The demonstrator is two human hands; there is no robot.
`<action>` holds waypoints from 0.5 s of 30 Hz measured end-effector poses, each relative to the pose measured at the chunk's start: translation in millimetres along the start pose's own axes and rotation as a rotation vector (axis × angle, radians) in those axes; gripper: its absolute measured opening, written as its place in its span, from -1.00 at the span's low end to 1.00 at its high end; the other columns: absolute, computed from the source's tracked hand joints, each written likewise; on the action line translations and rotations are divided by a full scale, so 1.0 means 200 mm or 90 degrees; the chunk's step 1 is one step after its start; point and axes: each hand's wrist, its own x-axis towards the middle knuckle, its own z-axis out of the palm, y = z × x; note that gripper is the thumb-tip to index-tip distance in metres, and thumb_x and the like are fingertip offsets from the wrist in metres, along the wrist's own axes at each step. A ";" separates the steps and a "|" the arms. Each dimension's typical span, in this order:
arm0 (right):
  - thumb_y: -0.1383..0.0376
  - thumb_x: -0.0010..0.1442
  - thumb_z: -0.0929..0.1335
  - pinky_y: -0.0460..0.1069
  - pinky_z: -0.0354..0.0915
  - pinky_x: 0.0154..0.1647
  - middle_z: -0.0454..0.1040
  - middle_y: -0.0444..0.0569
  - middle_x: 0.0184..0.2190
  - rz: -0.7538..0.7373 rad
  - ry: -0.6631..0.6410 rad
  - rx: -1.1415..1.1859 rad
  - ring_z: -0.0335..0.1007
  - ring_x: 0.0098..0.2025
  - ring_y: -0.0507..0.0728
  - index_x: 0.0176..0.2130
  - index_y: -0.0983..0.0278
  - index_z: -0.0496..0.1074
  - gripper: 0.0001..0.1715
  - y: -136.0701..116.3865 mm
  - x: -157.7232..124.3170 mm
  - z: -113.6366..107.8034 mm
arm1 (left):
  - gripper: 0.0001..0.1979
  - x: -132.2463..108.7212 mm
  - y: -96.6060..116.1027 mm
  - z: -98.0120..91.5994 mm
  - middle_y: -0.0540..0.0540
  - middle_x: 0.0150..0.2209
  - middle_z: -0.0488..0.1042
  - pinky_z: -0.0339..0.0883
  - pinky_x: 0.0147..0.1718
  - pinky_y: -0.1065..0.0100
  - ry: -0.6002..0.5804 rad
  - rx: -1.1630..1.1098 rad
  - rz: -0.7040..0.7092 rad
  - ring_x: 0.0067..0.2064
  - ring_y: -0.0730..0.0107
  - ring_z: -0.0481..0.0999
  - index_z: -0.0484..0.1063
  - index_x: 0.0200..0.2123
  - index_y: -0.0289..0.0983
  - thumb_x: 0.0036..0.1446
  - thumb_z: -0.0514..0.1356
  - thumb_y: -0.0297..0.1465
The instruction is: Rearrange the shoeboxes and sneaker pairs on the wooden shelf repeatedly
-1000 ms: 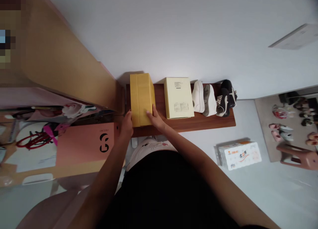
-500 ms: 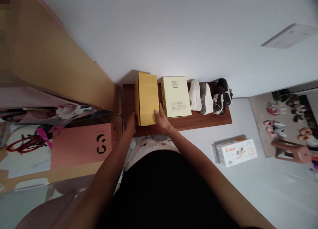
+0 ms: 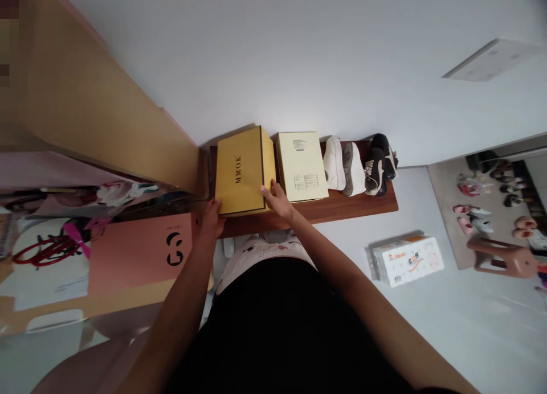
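A yellow box (image 3: 243, 169) with dark lettering on its lid sits at the left end of a brown wooden shelf (image 3: 342, 209) against the white wall. My left hand (image 3: 212, 218) grips its near left corner. My right hand (image 3: 277, 199) holds its near right corner, fingers pressed on the side. A pale cream box (image 3: 299, 166) with printed labels lies right beside it, almost touching.
White shoes (image 3: 344, 166) and dark shoes (image 3: 381, 161) fill the shelf's right end. A tissue pack (image 3: 405, 260) lies on the floor. A pink bag (image 3: 141, 249) stands at left by a wooden cabinet (image 3: 85, 109). A stool (image 3: 499, 256) and several shoes sit at far right.
The yellow box has turned from standing on its narrow side to lying flat with its lettered lid up. Both hands stayed on its near corners.
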 end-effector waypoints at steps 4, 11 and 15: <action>-0.06 0.27 0.50 0.26 0.34 0.42 0.60 0.11 0.18 -0.027 -0.094 0.102 0.52 0.26 0.29 0.32 0.25 0.39 -0.20 0.00 0.04 0.05 | -0.71 -0.05 0.03 0.01 -0.11 0.10 0.62 0.55 0.09 0.24 0.014 0.011 0.055 0.19 0.22 0.59 0.53 0.00 -0.11 0.20 0.32 -0.37; 0.16 0.25 0.51 0.23 0.39 0.35 0.57 0.20 0.22 0.092 -0.061 0.070 0.54 0.23 0.27 0.30 0.36 0.36 -0.26 0.12 0.14 0.06 | -0.60 0.00 0.00 0.08 -0.14 0.14 0.62 0.48 0.20 0.23 0.035 0.025 0.101 0.22 0.26 0.57 0.53 0.07 -0.16 0.13 0.31 -0.43; 0.24 0.29 0.47 0.22 0.35 0.38 0.53 0.29 0.25 0.121 -0.040 0.029 0.53 0.24 0.29 0.34 0.44 0.30 -0.26 0.14 0.16 0.05 | -0.64 0.02 -0.02 0.09 -0.15 0.08 0.64 0.46 0.21 0.22 0.036 0.031 0.105 0.18 0.24 0.61 0.56 0.00 -0.15 0.10 0.33 -0.45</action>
